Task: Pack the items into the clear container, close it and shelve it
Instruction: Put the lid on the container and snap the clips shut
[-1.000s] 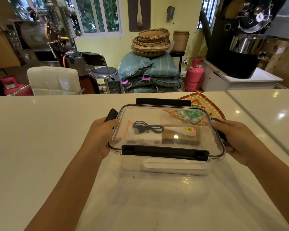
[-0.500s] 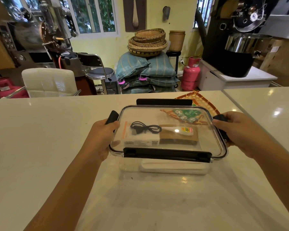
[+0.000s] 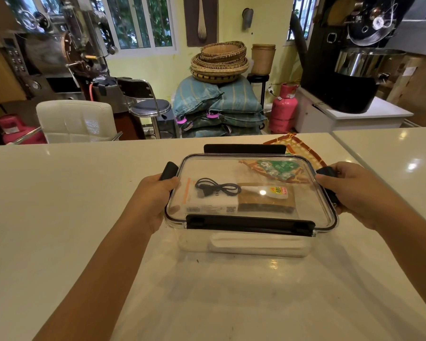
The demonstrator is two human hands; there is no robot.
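Observation:
The clear container [image 3: 244, 244] rests on the white counter [image 3: 59, 205] with its clear lid [image 3: 219, 168] on top. Black latches run along all four sides; the front latch [image 3: 250, 223] is folded down, the back latch [image 3: 244, 148] sticks up. Inside lie a coiled black cable [image 3: 217, 189] on a white box [image 3: 212, 205], a small glue bottle [image 3: 273, 191] on a brown pad [image 3: 266, 204], and a green packet [image 3: 278, 168]. My left hand [image 3: 150, 203] grips the left side latch. My right hand [image 3: 354, 193] grips the right side latch.
A patterned orange cloth [image 3: 303, 146] lies on the counter behind the container. Beyond the counter stand a white chair [image 3: 76, 121], a stool [image 3: 150, 107], stacked sacks with baskets [image 3: 219, 102], a pink gas cylinder [image 3: 283, 107] and a large black machine [image 3: 347, 70].
My right hand has slid a little forward over the right latch. The container and my left hand stay where they were.

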